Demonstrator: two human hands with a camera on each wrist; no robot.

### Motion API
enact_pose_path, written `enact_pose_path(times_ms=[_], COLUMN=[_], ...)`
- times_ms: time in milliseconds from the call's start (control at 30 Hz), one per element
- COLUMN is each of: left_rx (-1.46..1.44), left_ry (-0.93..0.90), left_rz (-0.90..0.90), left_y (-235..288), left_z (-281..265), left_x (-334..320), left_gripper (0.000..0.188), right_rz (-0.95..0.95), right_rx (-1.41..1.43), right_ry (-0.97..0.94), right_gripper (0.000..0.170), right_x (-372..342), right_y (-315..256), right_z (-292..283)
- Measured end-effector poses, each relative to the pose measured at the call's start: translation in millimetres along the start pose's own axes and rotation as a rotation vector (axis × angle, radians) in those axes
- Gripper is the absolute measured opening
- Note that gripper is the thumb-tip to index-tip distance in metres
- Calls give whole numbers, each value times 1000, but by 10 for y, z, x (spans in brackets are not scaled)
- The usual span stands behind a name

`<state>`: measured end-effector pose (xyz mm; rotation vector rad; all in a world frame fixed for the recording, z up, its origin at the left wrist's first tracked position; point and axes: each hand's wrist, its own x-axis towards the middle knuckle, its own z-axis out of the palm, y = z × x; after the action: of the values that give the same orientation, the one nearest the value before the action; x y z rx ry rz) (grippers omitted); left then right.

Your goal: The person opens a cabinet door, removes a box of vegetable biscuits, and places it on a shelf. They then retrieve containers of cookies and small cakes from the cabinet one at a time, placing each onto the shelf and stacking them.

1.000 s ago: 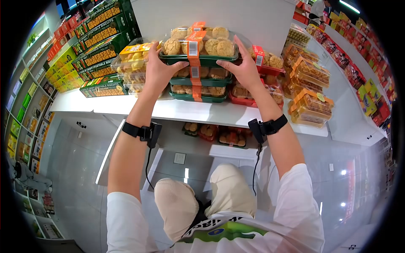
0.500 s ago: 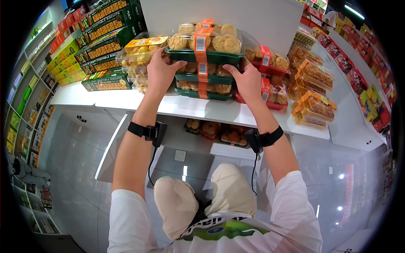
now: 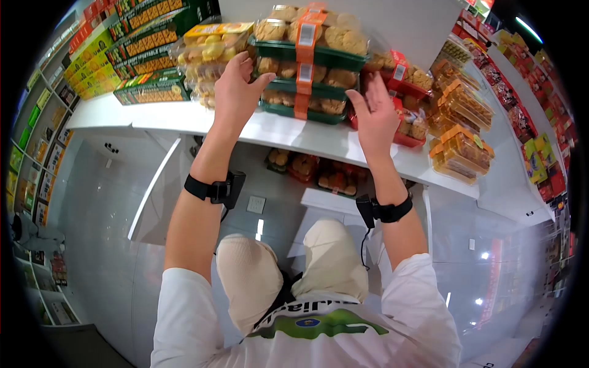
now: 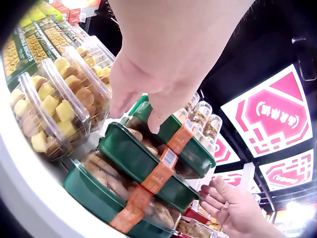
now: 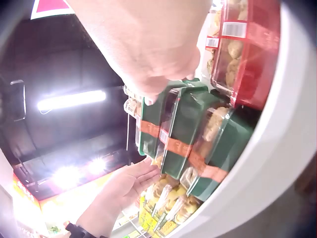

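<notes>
Three clear-lidded cookie boxes with green trays and orange bands stand stacked on the white counter. The top cookie box (image 3: 343, 40) sits on the middle box (image 3: 338, 78), above the bottom box (image 3: 325, 116). Beside the stack's left side is my left hand (image 3: 235, 95), its fingers loosely bent and nothing held. On the right side my right hand (image 3: 375, 116) has its fingers extended and thumb spread away, also holding nothing. In the left wrist view, the left fingertips overlap the green trays (image 4: 143, 153). The right wrist view shows the left palm (image 5: 130, 184) turned toward the stack.
Clear boxes of yellow pastries (image 3: 211, 46) stand left of the stack, beside green biscuit cartons (image 3: 147, 58). Red cookie boxes (image 3: 414, 76) and orange-banded clear boxes (image 3: 460, 150) are at right. More boxes (image 3: 336, 179) lie under the counter (image 3: 270, 132).
Both hands have let go of the top cookie box and drawn down and apart beside the stack. The box stays on top of the other two. The head view has shifted slightly.
</notes>
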<state>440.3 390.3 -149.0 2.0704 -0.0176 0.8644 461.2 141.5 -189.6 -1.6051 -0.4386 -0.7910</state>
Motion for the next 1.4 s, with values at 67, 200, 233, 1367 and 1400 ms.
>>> enact_pose_path(times_ms=[67, 200, 233, 1367, 1400], left_rx=[-161, -240, -162, 379, 379], left_ry=[81, 41, -65, -629, -623], left_rz=[24, -184, -274, -479, -494], left_y=[-114, -276, -341, -1139, -1142], left_z=[28, 196, 228, 153, 123], left_x=[-300, -1074, -1241, -1959, -1966], left_gripper=[56, 30, 25, 23, 24], right_rz=[-173, -401, -450, 1366, 1366], right_rx=[123, 119, 116, 488, 491], right_ry=[57, -224, -305, -272, -279], right_gripper=[46, 18, 17, 49, 48], right_x=[-393, -1264, -1441, -3019, -3031], right_y=[-37, 165, 257, 3534, 3533], right_z=[-48, -118, -39, 2214, 2217])
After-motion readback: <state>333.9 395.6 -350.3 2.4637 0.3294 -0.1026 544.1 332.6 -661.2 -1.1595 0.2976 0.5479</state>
